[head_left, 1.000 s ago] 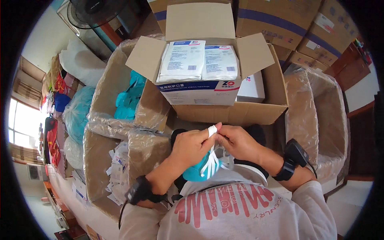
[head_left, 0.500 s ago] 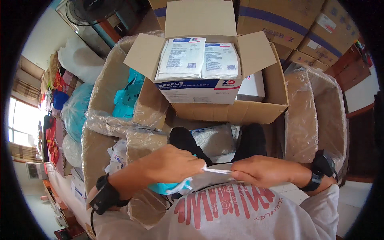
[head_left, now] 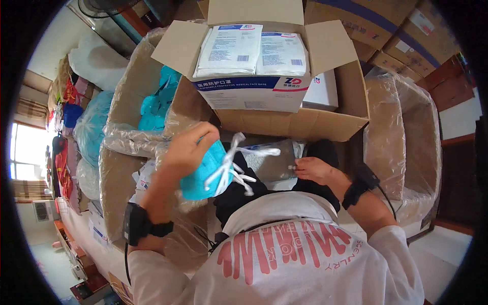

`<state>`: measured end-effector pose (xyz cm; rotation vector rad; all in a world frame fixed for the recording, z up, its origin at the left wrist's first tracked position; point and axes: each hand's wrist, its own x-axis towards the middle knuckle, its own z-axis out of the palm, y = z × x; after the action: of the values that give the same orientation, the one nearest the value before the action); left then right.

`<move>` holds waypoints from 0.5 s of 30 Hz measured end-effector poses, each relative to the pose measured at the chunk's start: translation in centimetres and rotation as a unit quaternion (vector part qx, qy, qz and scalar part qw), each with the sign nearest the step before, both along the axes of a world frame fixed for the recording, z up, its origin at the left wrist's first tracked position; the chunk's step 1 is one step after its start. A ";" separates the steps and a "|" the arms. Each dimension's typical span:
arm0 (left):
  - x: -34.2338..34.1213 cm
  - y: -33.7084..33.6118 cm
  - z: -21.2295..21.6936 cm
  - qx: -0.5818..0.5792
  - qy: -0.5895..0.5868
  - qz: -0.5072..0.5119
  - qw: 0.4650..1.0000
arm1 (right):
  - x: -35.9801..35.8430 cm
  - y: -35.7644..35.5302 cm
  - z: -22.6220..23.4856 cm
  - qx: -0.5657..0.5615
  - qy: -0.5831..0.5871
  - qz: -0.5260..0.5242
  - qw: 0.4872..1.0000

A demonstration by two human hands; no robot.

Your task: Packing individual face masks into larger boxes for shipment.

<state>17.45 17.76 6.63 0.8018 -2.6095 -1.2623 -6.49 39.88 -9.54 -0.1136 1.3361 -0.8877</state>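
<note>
My left hand (head_left: 188,150) is closed over the top of a turquoise face mask (head_left: 201,180), or a small stack of them, held above my left thigh. White ties (head_left: 229,165) are knotted across the mask, and their loose ends stick out to the right. My right hand (head_left: 316,170) is over my right thigh with thumb and fingers pinched together. A tiny pale tip shows at its fingertips, too small to name. A clear bag with pale contents (head_left: 272,165) lies between my legs, partly hidden by the ties.
Ahead stands an open carton (head_left: 251,94) of white packets (head_left: 231,51), resting on a larger cardboard box (head_left: 284,124). At left, a plastic-lined box (head_left: 127,96) holds loose turquoise masks (head_left: 157,109). Plastic-lined boxes (head_left: 384,132) stand at right, stacked cartons (head_left: 356,25) behind.
Both hands were pulling a white tie taut between them near my belly. Now they are apart: the left has lifted the mask forward and left, and the right has moved forward off the tie.
</note>
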 end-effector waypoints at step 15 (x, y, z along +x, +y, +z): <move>-5.5 2.2 0.7 -0.031 0.188 0.016 0.982 | 3.4 -5.9 14.5 -0.325 0.072 0.284 0.899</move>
<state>11.97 19.91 7.37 0.5303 -2.3108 -1.1827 -3.10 34.03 4.97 -1.0551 0.9987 -0.7896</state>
